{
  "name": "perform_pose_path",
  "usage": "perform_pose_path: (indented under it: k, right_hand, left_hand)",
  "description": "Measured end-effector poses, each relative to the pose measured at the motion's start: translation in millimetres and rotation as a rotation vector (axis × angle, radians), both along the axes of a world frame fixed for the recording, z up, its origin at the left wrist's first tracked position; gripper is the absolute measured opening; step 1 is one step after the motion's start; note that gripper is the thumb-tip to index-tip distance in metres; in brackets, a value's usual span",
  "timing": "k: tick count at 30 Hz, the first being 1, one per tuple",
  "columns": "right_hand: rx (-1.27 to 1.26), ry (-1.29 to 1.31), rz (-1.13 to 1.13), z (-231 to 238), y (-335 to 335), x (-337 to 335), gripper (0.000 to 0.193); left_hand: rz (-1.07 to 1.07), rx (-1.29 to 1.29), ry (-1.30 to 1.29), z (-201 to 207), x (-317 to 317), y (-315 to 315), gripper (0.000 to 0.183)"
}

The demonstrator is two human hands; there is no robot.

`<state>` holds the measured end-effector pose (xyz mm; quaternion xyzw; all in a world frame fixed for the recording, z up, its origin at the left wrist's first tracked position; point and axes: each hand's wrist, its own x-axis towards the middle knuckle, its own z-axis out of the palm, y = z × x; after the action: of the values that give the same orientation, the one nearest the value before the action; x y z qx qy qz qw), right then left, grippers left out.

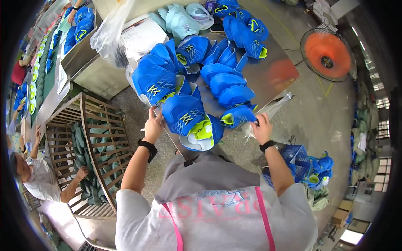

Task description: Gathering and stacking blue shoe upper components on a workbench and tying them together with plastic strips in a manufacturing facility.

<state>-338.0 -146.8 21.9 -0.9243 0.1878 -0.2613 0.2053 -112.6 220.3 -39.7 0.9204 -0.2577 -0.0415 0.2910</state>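
Blue shoe uppers with lime-green linings lie on a metal-topped table (pixel 274 81) in front of me, in two curved, overlapping rows. My right hand (pixel 263 129) pinches the edge of the nearest blue shoe upper (pixel 238 116) in the right row, at the table's near edge. At the left edge of the table is my left hand (pixel 153 125), its fingers curled beside the left row of uppers (pixel 155 79); what they grip is hidden. Closest to my body, another blue upper (pixel 183 115) shows its lime lining and a pale insole-like piece.
Pale aqua shoe pieces (pixel 184 23) and papers (pixel 144 37) sit at the table's far side. On the left, a wooden slatted cart (pixel 83 125) holds dark green pieces, with a co-worker (pixel 44 173) beside it. An orange fan (pixel 328 55) and a blue crate (pixel 293 157) stand right.
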Motion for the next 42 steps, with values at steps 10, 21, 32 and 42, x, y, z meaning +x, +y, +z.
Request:
perform_pose_path:
  k: [10, 21, 32, 42]
  right_hand:
    - [-0.256, 0.055, 0.253, 23.9, -53.7, 116.0, 0.052]
    - [-0.249, 0.076, 0.372, 31.5, -49.0, 82.6, 0.063]
    - [0.039, 0.154, 0.574, 16.9, -18.7, 34.2, 0.045]
    - [-0.289, 0.271, 0.707, 31.4, 18.7, 113.8, 0.035]
  left_hand:
    - [0.214, 0.082, -0.365, -28.3, -1.7, -48.4, 0.02]
    - [-0.137, 0.319, -0.304, 157.3, 11.5, -62.8, 0.034]
    - [-0.236, -0.098, -0.389, 130.0, -4.2, -104.5, 0.031]
    - [-0.608, 0.218, -0.024, 40.8, -74.1, -83.6, 0.029]
